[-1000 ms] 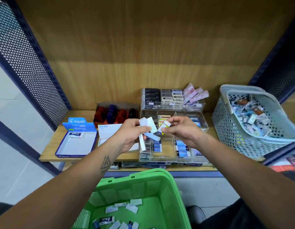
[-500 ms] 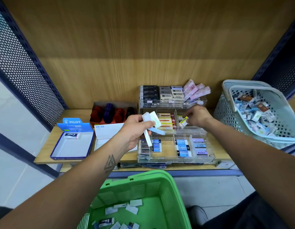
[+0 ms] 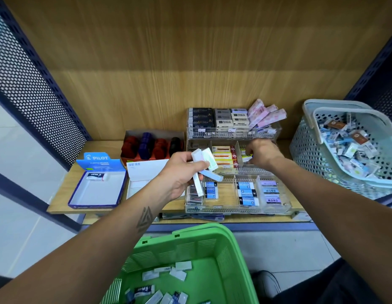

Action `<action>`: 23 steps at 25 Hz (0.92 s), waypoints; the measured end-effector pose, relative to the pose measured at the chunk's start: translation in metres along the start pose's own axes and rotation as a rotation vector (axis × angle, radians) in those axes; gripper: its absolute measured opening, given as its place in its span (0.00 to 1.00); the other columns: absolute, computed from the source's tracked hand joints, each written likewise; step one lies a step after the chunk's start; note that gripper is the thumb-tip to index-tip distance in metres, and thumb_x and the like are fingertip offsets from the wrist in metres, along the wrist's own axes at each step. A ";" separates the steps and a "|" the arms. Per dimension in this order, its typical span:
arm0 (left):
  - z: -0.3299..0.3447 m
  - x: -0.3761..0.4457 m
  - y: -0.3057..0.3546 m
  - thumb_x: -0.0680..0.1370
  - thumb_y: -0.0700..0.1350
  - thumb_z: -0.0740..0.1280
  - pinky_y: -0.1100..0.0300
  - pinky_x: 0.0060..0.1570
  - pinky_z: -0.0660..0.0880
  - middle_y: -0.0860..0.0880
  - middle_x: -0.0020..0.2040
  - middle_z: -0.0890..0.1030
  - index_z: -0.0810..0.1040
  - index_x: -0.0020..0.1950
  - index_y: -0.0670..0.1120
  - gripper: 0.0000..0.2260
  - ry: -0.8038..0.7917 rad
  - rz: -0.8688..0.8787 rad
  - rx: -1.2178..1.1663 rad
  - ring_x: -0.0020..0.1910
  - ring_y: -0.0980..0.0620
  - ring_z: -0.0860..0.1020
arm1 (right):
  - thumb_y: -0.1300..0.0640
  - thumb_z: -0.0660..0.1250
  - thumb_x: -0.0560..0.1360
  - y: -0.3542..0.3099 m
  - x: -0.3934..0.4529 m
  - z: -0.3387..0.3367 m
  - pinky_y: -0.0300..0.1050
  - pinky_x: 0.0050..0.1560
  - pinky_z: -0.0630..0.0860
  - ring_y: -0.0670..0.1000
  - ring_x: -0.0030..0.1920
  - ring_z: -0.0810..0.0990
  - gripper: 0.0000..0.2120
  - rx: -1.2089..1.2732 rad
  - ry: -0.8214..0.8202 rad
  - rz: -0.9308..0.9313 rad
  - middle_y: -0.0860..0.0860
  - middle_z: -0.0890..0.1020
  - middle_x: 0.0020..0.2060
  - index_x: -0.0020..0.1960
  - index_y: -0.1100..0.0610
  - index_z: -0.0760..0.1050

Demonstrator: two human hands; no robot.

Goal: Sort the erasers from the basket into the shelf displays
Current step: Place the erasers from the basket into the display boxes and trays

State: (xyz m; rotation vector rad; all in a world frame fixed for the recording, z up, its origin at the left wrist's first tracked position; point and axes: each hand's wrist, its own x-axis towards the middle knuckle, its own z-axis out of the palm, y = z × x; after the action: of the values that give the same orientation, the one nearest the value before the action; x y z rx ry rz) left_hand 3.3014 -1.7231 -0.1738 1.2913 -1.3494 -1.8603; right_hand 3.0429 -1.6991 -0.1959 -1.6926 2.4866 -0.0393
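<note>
Erasers, small white rectangular blocks in paper sleeves (image 3: 204, 166), are fanned in the left hand (image 3: 179, 173), fingers curled round them, above the front edge of the wooden shelf (image 3: 63, 194). Judged light, stiff, slightly slick in wrap; best pinched across the long sides. Right hand (image 3: 262, 153) reaches into the middle tier of the clear acrylic tiered display (image 3: 237, 208), fingertips on a yellow-labelled eraser (image 3: 245, 156); grip cannot be confirmed. Green plastic basket (image 3: 197, 242) below holds loose erasers; grey-blue perforated basket (image 3: 309, 148) at the shelf's right end is heaped with mixed ones. Open blue cardboard Pilot box (image 3: 98, 189) holds one.
</note>
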 end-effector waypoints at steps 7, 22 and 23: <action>-0.001 -0.004 -0.001 0.77 0.35 0.71 0.61 0.29 0.74 0.40 0.44 0.83 0.79 0.56 0.37 0.08 -0.011 0.003 0.013 0.26 0.52 0.74 | 0.61 0.73 0.71 0.000 0.002 0.008 0.50 0.51 0.80 0.59 0.50 0.82 0.08 -0.056 0.060 0.034 0.56 0.83 0.49 0.49 0.55 0.81; -0.001 -0.006 -0.006 0.77 0.34 0.71 0.63 0.26 0.74 0.41 0.44 0.84 0.79 0.56 0.37 0.08 -0.019 -0.014 0.009 0.26 0.52 0.74 | 0.68 0.66 0.72 0.012 0.005 0.005 0.50 0.52 0.79 0.61 0.53 0.80 0.12 -0.079 0.039 0.100 0.59 0.82 0.52 0.53 0.59 0.80; -0.002 -0.006 -0.006 0.77 0.35 0.71 0.63 0.26 0.74 0.41 0.44 0.84 0.79 0.56 0.37 0.08 -0.016 -0.014 0.011 0.26 0.53 0.74 | 0.68 0.66 0.72 0.012 0.006 0.006 0.50 0.51 0.79 0.61 0.52 0.80 0.11 -0.084 0.059 0.099 0.59 0.82 0.51 0.52 0.60 0.80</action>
State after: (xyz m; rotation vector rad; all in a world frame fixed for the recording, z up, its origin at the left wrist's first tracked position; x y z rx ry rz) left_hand 3.3062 -1.7167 -0.1769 1.2973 -1.3634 -1.8794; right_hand 3.0301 -1.6999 -0.2036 -1.6186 2.6474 0.0259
